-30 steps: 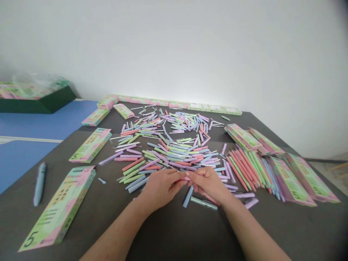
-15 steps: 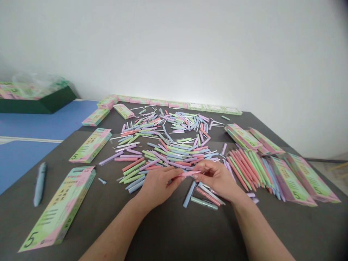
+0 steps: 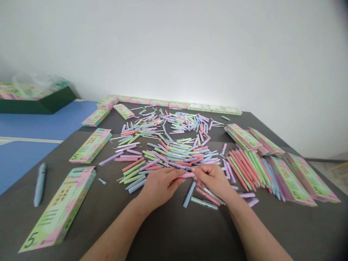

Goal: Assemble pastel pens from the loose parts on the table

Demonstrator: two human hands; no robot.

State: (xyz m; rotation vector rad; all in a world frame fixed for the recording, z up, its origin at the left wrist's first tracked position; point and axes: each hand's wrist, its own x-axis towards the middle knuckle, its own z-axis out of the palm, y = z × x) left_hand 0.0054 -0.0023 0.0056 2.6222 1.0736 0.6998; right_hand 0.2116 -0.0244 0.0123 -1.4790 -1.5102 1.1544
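1. The left hand (image 3: 160,185) is pinching the left end of a pink pen barrel (image 3: 187,174) between its fingers; the right hand (image 3: 212,178) is gripping the other end.
2. The barrel is lying crosswise between both sets of fingers, its long axis running roughly left to right (neither hand is nearer; both are touching it).
3. Just nearer the person, a blue pen barrel (image 3: 189,194) is pointing away across the worktop (image 3: 176,232).
4. Beyond the fingers, a heap of coloured pen parts (image 3: 174,156) is spreading widely.
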